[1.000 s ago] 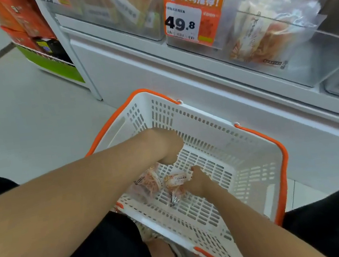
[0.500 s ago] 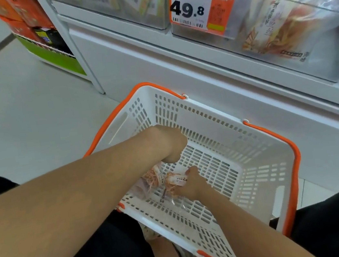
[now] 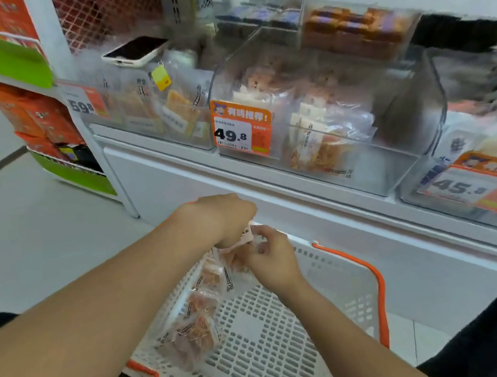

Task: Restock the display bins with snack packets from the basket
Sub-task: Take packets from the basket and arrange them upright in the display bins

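A white plastic basket [image 3: 340,286] with orange handles sits on the floor in front of me. My left hand [image 3: 223,219] and my right hand [image 3: 273,257] both grip a bunch of clear snack packets [image 3: 195,329] with orange-brown contents, and the bunch hangs down from my fingers over the basket. Just beyond my hands stands the clear display bin [image 3: 363,168] with the 49.8 price tag [image 3: 241,128], partly filled with similar packets.
Left of that bin is another one tagged 59.8 [image 3: 144,113], with a phone [image 3: 136,50] lying on top. A bin tagged 45.8 [image 3: 472,186] stands at the right. Orange boxes [image 3: 35,117] fill a side shelf at left. Grey floor lies to the left.
Both hands have lifted the packets up out of the basket's bottom. The view has tilted up, so the shelf bins now show fully.
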The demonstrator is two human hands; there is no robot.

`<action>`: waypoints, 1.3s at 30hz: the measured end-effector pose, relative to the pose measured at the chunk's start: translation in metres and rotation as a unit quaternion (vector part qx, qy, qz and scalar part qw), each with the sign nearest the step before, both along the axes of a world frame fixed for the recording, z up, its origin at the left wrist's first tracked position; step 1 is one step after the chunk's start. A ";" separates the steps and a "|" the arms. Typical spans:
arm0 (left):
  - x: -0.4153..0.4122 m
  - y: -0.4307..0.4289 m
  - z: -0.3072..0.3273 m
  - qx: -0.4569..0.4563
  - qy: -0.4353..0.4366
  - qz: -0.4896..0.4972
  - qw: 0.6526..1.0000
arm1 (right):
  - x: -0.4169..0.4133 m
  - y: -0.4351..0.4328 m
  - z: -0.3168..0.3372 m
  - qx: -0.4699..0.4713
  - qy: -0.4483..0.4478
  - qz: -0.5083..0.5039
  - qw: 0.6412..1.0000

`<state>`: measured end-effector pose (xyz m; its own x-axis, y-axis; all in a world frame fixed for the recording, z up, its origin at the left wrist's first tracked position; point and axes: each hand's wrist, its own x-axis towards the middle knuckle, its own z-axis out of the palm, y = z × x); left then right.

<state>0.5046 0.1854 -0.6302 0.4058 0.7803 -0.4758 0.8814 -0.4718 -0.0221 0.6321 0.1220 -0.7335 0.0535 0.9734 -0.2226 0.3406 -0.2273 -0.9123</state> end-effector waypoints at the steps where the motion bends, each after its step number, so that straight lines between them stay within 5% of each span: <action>1: -0.001 0.001 0.010 0.034 -0.030 -0.002 0.999 | 0.006 0.002 0.016 0.029 0.006 -0.002 1.000; 6: 0.013 -0.001 0.056 0.139 -0.097 0.005 0.986 | 0.031 -0.001 0.082 0.137 -0.018 -0.054 0.989; 16: 0.050 0.003 0.126 0.333 -0.236 0.069 0.910 | 0.107 0.025 0.226 0.312 -0.298 -0.004 0.902; 26: 0.090 0.034 0.132 0.308 -0.267 0.015 0.913 | 0.157 0.059 0.274 0.312 -0.355 0.010 0.881; 31: 0.101 0.041 0.126 0.294 -0.249 0.001 0.923 | 0.171 0.056 0.271 0.188 -0.381 0.084 0.901; 39: 0.099 0.067 0.116 0.239 -0.309 0.033 0.920 | 0.170 0.065 0.271 0.117 -0.498 0.161 0.844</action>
<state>0.6034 0.2527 -0.5139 0.4276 0.8731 0.2342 0.8220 -0.4833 0.3011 0.8020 0.1870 -0.4624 -0.1745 0.9844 -0.0226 0.9750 0.1695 -0.1433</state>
